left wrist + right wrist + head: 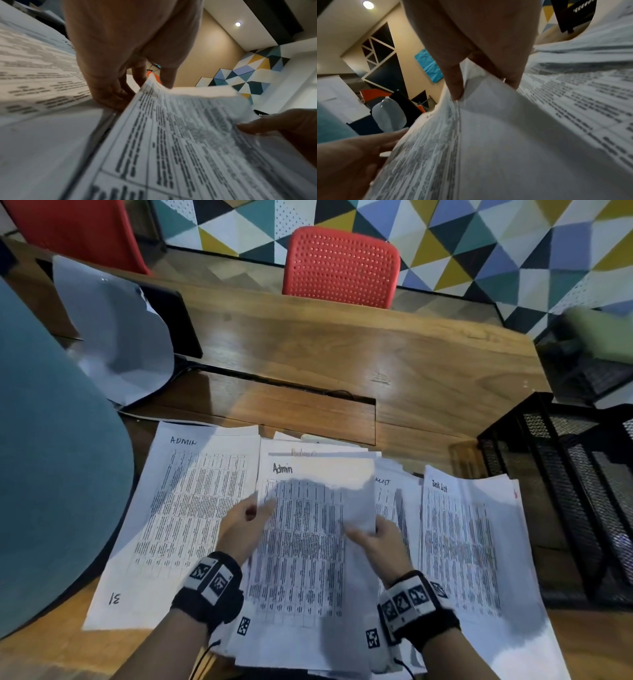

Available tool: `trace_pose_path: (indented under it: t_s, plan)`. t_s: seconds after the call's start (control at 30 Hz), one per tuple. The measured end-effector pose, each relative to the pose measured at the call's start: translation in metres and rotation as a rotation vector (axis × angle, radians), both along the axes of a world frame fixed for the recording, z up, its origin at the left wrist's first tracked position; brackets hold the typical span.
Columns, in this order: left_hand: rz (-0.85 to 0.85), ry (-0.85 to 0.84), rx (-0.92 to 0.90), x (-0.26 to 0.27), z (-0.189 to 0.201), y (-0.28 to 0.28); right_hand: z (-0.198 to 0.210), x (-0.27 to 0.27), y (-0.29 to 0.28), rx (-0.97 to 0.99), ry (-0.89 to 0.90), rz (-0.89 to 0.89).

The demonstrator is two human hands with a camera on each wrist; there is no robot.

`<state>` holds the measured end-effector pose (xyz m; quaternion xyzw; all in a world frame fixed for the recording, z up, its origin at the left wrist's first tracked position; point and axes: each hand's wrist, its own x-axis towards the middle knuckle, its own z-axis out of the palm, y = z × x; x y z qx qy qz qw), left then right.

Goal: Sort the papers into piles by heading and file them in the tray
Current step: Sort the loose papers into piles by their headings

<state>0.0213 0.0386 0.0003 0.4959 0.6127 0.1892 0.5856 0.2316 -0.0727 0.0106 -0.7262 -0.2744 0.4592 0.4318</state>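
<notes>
I am pinching the Admin sheet by its edges, left hand and right hand both gripping, lifting it over the middle stack, between the ADMIN pile and Task List pile on the surface; tray at right.

Handwritten "ADMIN" heads the white printed-table sheet left of the lifted middle sheet, with "31" at its lower left corner. Middle sheet reads "Admin". White sheet right of it reads "Task List". Table print unreadable.
</notes>
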Motion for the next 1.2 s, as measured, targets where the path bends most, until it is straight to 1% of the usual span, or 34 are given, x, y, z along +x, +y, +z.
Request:
trace_pose_path:
  t_s: [0.07,0.1,0.13,0.2,0.27,0.37,0.43,0.47,0.5,0.53,0.6,0.63,0.7,0.73,0.8,0.87,0.9,1.0,1.03,1.07,1.1,1.13,1.17,1.2]
  plan:
    - [0.106,-0.131,0.063,-0.001,0.009,0.004,0.008,0.011,-0.012,0.048,0.141,-0.048]
    - [0.124,-0.187,0.072,-0.002,0.011,0.008,0.011,0.017,-0.018,0.075,0.209,-0.084]
    - [0.098,-0.246,0.067,-0.002,0.014,0.012,0.012,0.024,-0.025,0.109,0.257,-0.107]
    - [-0.063,-0.320,0.000,0.000,0.022,0.017,0.014,0.035,-0.035,0.149,0.295,-0.123]
    - [-0.249,-0.332,-0.057,0.005,0.027,0.016,0.010,0.044,-0.041,0.196,0.308,-0.152]
    - [-0.451,-0.323,-0.094,0.025,0.041,-0.003,0.000,0.053,-0.045,0.243,0.272,-0.315]
    - [-0.564,-0.203,0.003,0.040,0.048,-0.020,-0.005,0.053,-0.046,0.249,0.254,-0.396]
    - [-0.580,-0.136,0.048,0.047,0.052,-0.026,-0.006,0.052,-0.046,0.240,0.242,-0.401]
    - [-0.563,-0.127,0.077,0.051,0.050,-0.029,-0.005,0.048,-0.045,0.219,0.217,-0.386]
    - [-0.518,-0.115,0.110,0.050,0.047,-0.030,-0.004,0.045,-0.042,0.196,0.184,-0.365]
    - [-0.375,-0.043,0.206,0.040,0.042,-0.020,-0.006,0.042,-0.037,0.156,0.134,-0.360]
    - [-0.283,-0.019,0.240,0.029,0.038,-0.009,-0.008,0.041,-0.035,0.124,0.140,-0.366]
    - [-0.108,0.073,0.259,0.001,0.044,0.015,-0.016,0.043,-0.035,0.033,0.110,-0.336]
    - [-0.064,0.186,0.281,-0.017,0.042,0.028,-0.023,0.045,-0.037,-0.021,0.069,-0.301]
    - [-0.051,0.510,0.303,-0.056,0.034,0.050,-0.031,0.046,-0.040,-0.120,-0.011,-0.238]
    - [-0.074,0.770,0.218,-0.081,0.024,0.058,-0.034,0.044,-0.041,-0.172,-0.081,-0.198]
    - [-0.081,0.835,0.170,-0.086,0.019,0.056,-0.035,0.043,-0.041,-0.184,-0.105,-0.192]
    - [-0.098,0.930,0.078,-0.082,0.012,0.044,-0.036,0.041,-0.041,-0.205,-0.162,-0.167]
    - [-0.091,0.960,0.092,-0.077,0.009,0.039,-0.037,0.041,-0.041,-0.210,-0.171,-0.156]
    - [-0.061,1.002,0.175,-0.071,0.004,0.035,-0.038,0.042,-0.041,-0.214,-0.172,-0.149]
    - [-0.041,1.019,0.300,-0.064,0.002,0.031,-0.039,0.043,-0.041,-0.217,-0.173,-0.147]
    - [-0.038,0.972,0.456,-0.053,0.001,0.026,-0.040,0.044,-0.041,-0.215,-0.171,-0.150]
    - [-0.059,0.866,0.594,-0.039,0.002,0.019,-0.041,0.045,-0.042,-0.215,-0.160,-0.161]
    - [-0.108,0.698,0.645,-0.021,0.006,0.011,-0.042,0.046,-0.042,-0.210,-0.142,-0.174]
